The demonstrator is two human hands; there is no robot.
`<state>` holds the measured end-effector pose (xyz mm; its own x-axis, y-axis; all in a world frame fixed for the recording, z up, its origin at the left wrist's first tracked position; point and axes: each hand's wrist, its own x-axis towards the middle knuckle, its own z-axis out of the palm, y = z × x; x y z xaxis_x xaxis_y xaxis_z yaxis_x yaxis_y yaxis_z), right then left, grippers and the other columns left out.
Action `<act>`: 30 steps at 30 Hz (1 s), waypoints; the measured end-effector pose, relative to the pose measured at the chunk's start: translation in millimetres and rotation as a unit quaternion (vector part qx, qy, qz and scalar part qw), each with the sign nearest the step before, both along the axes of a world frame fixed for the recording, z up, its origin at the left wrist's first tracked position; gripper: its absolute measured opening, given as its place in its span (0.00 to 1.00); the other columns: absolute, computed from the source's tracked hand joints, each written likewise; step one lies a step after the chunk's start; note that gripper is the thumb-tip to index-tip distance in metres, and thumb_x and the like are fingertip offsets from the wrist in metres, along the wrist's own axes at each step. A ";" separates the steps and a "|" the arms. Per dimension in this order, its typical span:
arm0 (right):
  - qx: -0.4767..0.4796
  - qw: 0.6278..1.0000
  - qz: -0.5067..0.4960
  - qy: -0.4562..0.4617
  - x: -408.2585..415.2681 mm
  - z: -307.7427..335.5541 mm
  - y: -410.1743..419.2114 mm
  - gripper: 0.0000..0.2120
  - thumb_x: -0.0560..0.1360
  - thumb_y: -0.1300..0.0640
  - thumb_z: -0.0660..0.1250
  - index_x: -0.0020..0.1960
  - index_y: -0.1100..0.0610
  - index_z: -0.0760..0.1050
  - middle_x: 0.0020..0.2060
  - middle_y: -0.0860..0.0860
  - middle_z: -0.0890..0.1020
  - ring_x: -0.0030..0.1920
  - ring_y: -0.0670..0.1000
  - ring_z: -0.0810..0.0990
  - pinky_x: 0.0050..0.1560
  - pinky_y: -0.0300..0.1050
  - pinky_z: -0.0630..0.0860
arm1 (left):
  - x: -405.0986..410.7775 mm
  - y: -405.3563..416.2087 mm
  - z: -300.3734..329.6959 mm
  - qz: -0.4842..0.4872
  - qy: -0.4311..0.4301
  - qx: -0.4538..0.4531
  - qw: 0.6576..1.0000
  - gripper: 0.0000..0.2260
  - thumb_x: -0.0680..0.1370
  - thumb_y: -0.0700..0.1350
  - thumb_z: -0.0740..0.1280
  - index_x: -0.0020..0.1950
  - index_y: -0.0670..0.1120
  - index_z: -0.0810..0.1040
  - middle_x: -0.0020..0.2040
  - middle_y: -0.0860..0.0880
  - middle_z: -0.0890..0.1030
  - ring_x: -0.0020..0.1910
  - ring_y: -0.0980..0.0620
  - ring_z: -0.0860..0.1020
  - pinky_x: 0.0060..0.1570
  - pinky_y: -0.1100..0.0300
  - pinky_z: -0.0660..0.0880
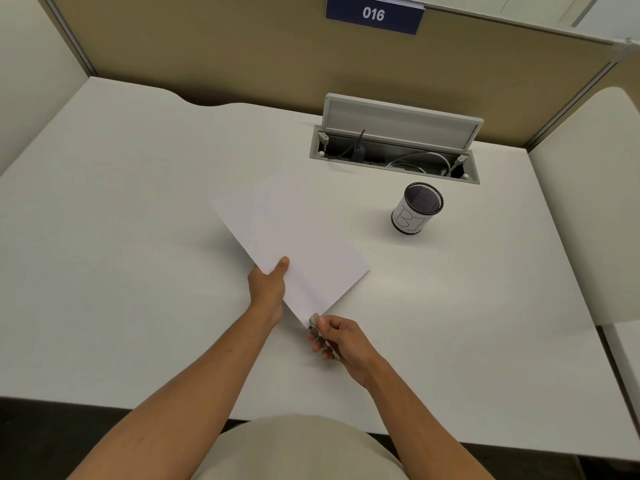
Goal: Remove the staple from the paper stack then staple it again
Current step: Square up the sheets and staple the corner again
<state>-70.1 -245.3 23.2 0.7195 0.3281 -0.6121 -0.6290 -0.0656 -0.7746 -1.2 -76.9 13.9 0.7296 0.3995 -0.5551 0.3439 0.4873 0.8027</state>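
Paper stack [294,244] tilted above surface [138,220], near corner in stapler [320,332] mouth. Left hand [268,289] pinches stack edge, thumb on top. Right hand [341,344] curled round stapler. Staple not visible. Advice: align sheets, seat corner fully, squeeze firmly.

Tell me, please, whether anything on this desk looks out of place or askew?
Only the cable hatch at the back of the desk stands propped open, cords exposed. The paper stack lies angled simply because both hands are working on it.

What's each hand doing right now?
Left hand: grips the paper by its edge.
Right hand: grips the stapler at the paper's near corner.
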 end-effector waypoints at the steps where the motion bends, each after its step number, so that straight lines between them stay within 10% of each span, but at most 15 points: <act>1: 0.000 1.000 -0.001 0.000 0.3 0.3 0.2 0.13 0.78 0.49 0.66 0.49 0.59 0.80 0.42 0.53 0.83 0.38 0.51 0.79 0.36 0.42 0.72 | 0.0 -0.5 0.0 -0.001 0.000 0.000 1.000 0.08 0.77 0.41 0.71 0.54 0.51 0.79 0.53 0.50 0.83 0.53 0.49 0.81 0.58 0.49 0.78; 30: -0.053 0.998 -0.003 -0.040 2.0 3.7 -5.7 0.13 0.76 0.48 0.68 0.48 0.58 0.81 0.41 0.52 0.85 0.35 0.49 0.79 0.33 0.40 0.72 | -0.5 1.2 2.7 -0.015 0.008 0.008 1.000 0.08 0.77 0.41 0.71 0.53 0.52 0.78 0.54 0.51 0.82 0.55 0.48 0.80 0.62 0.48 0.76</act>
<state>-68.1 -251.0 26.9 0.7691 0.2595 -0.5841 -0.5665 -0.1463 -0.8110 -1.8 -75.7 16.6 0.7328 0.3869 -0.5597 0.3701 0.4636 0.8050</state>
